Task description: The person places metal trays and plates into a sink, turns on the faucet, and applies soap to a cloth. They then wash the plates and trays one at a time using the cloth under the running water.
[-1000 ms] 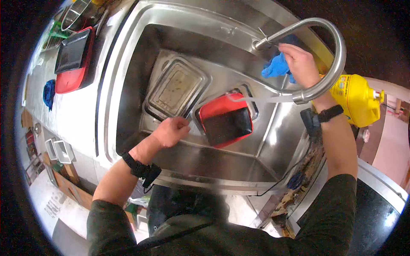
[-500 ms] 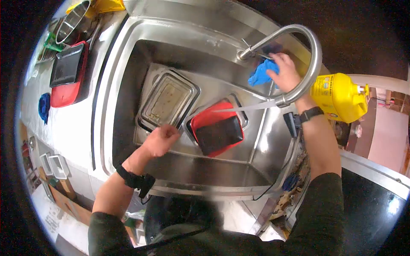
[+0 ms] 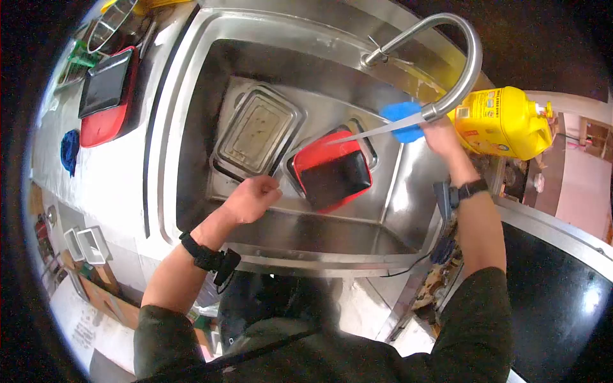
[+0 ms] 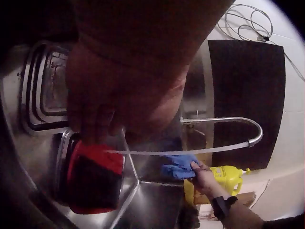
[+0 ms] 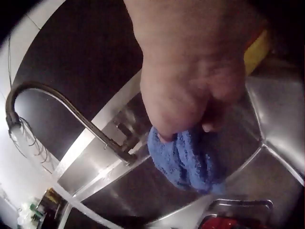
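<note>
My right hand [image 3: 442, 137] grips a bunched blue cloth [image 3: 401, 115], close by the spout of the running faucet [image 3: 475, 57]. The cloth [image 5: 183, 162] hangs below the fingers in the right wrist view. A stream of water [image 3: 377, 130] arcs from the spout to a red and black tray [image 3: 337, 179] in the sink. Holding nothing, my left hand [image 3: 250, 199] hovers over the near side of the sink with its fingers loosely curled. Rectangular metal trays [image 3: 260, 133], one inside another, lie beyond it with some liquid in the top one.
A large yellow jug [image 3: 504, 121] stands right of the sink [image 3: 306, 255], beside the right forearm. On the left counter [image 3: 121, 185] are another red tray [image 3: 102, 127] with a black one on it, a dark blue cloth [image 3: 69, 152] and a metal bowl [image 3: 112, 29].
My right hand has moved from beside the faucet's base toward the spout end, carrying the blue cloth. The left hand stays over the near side of the sink. Water runs throughout.
</note>
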`<state>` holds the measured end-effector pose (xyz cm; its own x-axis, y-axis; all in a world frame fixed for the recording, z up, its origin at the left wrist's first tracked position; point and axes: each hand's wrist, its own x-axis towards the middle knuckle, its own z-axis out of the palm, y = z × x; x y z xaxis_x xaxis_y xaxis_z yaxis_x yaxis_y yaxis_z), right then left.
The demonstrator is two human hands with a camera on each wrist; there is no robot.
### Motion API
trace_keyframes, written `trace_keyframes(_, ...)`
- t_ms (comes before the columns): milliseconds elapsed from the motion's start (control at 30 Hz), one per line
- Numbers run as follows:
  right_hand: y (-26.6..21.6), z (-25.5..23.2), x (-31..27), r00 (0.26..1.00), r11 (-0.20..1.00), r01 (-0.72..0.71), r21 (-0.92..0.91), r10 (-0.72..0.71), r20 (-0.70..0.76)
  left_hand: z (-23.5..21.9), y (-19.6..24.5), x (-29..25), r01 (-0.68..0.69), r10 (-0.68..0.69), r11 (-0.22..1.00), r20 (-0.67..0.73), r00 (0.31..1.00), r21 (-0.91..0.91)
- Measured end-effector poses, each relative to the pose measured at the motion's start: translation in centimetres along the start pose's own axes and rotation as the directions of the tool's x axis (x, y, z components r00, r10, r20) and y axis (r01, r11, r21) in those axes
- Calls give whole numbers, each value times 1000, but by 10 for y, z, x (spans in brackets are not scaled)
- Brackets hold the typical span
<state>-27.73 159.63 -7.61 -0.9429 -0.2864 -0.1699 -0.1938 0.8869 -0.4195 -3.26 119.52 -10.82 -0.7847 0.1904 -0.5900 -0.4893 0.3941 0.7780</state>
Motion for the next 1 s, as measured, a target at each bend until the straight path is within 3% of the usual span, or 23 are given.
trace_keyframes(33,-1,0,-12,990,996,46,-71,-55,-128,0,0,-2,-5,5,1000,-7,1000,7)
trace_keyframes(67,-2,-1,-21,990,996,47,-74,-56,-132,0,1,-3,-9,9,1000,-7,1000,6)
trace_keyframes(133,-20,-10,-42,951,935,-310,170,302,70,1,5,-4,6,-11,993,43,999,119)
trace_keyframes(167,-29,-11,-52,949,935,-315,165,311,54,2,4,-5,-11,5,993,52,999,121)
trace_keyframes(233,-54,-9,-62,931,781,-347,518,354,91,5,3,-5,30,-37,998,119,992,58)
trace_keyframes(267,-67,-10,-65,909,763,-389,515,409,80,5,8,-8,18,-28,996,119,993,83)
trace_keyframes(300,-71,-5,-65,907,762,-389,518,416,69,5,13,-10,8,-19,996,125,992,90)
trace_keyframes(400,-101,1,-68,933,598,-297,744,347,94,7,18,-14,-11,-9,992,156,988,129)
trace_keyframes(600,-130,17,-70,932,568,-362,739,214,293,13,8,-14,-145,135,987,138,981,63)
trace_keyframes(733,-146,37,-63,939,445,-332,832,243,245,23,0,-14,-92,83,995,202,976,38)
trace_keyframes(800,-159,40,-64,971,404,-232,885,143,189,24,3,-15,-100,88,994,221,971,45)
trace_keyframes(900,-145,59,-51,956,467,-284,837,205,210,26,13,-13,-63,45,996,247,968,64)
trace_keyframes(1000,-136,72,-44,937,452,-321,832,282,208,28,14,-6,-102,71,985,210,975,138)
